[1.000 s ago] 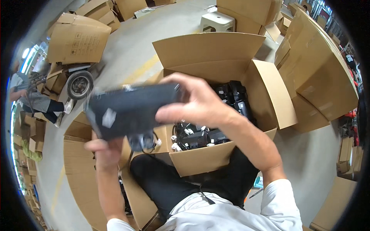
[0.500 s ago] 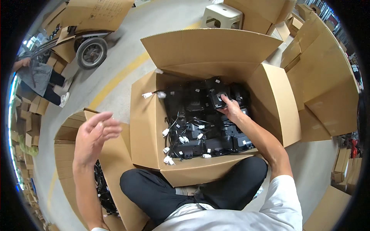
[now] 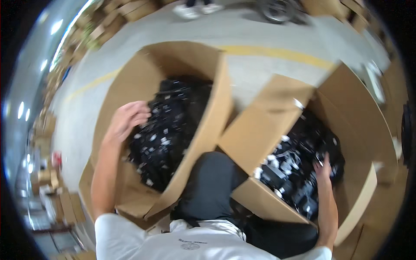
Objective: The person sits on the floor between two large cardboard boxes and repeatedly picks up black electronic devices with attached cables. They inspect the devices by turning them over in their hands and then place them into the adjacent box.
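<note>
My left hand (image 3: 129, 119) is over the left cardboard box (image 3: 117, 86), its fingers stretched out and somewhat blurred at the edge of a heap of black plastic parts (image 3: 171, 125) with small white pieces. Nothing shows in that hand. My right hand (image 3: 323, 168) is down inside the right cardboard box (image 3: 364, 112), against black plastic housings (image 3: 310, 134). Motion blurs its fingers, so whether they grip a housing is unclear. White plugs on wires (image 3: 273, 162) lie along the left side of that box.
The right box's raised flap (image 3: 268, 121) stands between the two boxes, beside my knee (image 3: 212, 182). Beyond them a yellow line (image 3: 277, 53) crosses the grey floor. A cart wheel (image 3: 277, 9) and another person's shoes (image 3: 187, 11) are at the far edge.
The view has swung left, bringing the left box into full sight. My left hand has moved from above that box's edge to the black parts in it. My right hand remains in the right box.
</note>
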A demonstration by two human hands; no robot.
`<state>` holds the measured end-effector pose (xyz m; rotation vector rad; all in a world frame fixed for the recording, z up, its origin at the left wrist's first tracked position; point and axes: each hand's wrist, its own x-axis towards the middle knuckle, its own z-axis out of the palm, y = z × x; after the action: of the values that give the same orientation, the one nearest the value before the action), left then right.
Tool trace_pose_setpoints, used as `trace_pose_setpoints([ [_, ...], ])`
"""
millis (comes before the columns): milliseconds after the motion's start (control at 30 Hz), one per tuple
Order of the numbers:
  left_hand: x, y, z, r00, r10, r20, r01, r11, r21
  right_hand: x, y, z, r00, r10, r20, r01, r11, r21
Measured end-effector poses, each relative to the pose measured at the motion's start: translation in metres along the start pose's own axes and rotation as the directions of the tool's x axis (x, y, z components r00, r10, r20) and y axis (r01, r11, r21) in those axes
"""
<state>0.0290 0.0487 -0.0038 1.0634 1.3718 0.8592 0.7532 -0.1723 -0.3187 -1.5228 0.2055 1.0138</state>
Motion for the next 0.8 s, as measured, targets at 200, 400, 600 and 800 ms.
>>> trace_pose_setpoints([
  [200, 0.030, -0.133, -0.136, 0.947, -0.164, -0.277, 0.261, 0.895, 0.362, -0.012, -0.024, 0.009, 0.980, 0.179, 0.087, -0.157, 0.965, -0.211],
  [400, 0.029, -0.236, -0.110, 0.993, 0.024, 0.115, -0.094, 0.746, 0.660, -0.068, -0.057, -0.032, 0.996, -0.068, 0.055, 0.087, 0.720, -0.689],
  [600, 0.026, -0.259, -0.030, 0.954, -0.115, 0.278, -0.251, 0.205, 0.946, -0.124, -0.059, -0.026, 0.983, 0.001, 0.184, 0.153, 0.556, -0.817],
  [800, 0.013, -0.263, -0.007, 0.946, -0.103, 0.308, -0.293, 0.136, 0.946, -0.185, -0.036, 0.024, 0.918, -0.031, 0.395, 0.367, 0.439, -0.820],
])
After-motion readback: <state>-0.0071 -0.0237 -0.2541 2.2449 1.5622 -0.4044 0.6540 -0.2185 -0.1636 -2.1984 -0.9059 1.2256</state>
